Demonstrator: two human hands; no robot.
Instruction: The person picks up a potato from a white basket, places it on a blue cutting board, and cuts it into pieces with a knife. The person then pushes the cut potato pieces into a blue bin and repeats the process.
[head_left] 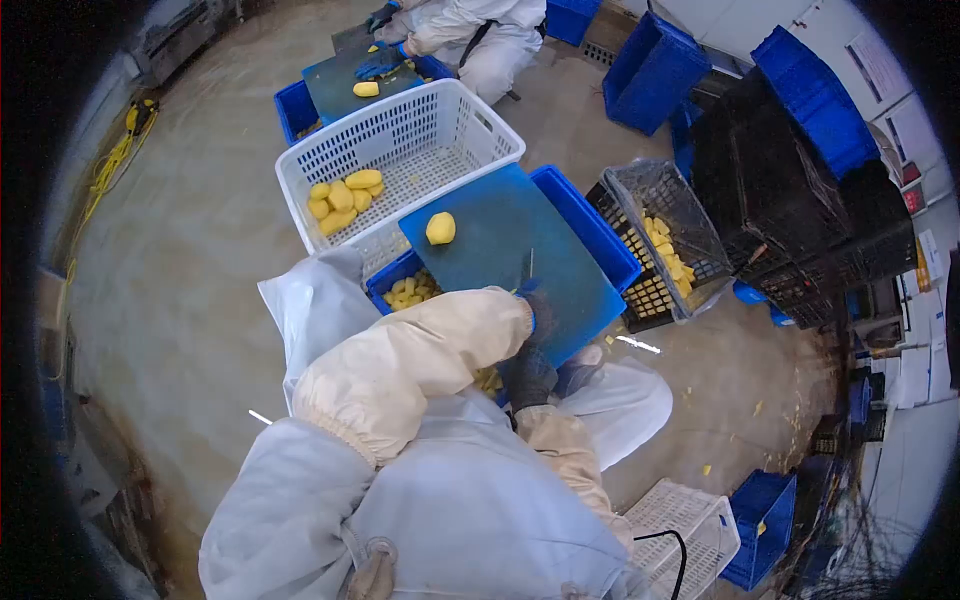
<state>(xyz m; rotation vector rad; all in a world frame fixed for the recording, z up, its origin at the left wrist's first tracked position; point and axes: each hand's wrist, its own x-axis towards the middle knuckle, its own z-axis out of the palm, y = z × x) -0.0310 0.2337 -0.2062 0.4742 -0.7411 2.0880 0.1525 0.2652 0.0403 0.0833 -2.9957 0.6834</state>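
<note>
My left hand [539,309], in a dark glove, is over the right part of a blue cutting board [483,254]. A thin upright sliver like a knife blade [531,263] shows just beyond its fingers; the grip itself is hidden. My right hand [530,379], also gloved, is close below it at the board's near edge, with its fingers hidden. One peeled potato [440,228] rests on the board's far left part, apart from both hands. Under the board, a blue bin holds cut potato pieces [410,292].
Beyond the board, a white crate [402,128] holds several peeled potatoes [340,203]. A black crate [645,285] with a plastic liner and yellow pieces stands right, before stacked black crates [765,185]. A co-worker [497,45] sits at another board [345,88].
</note>
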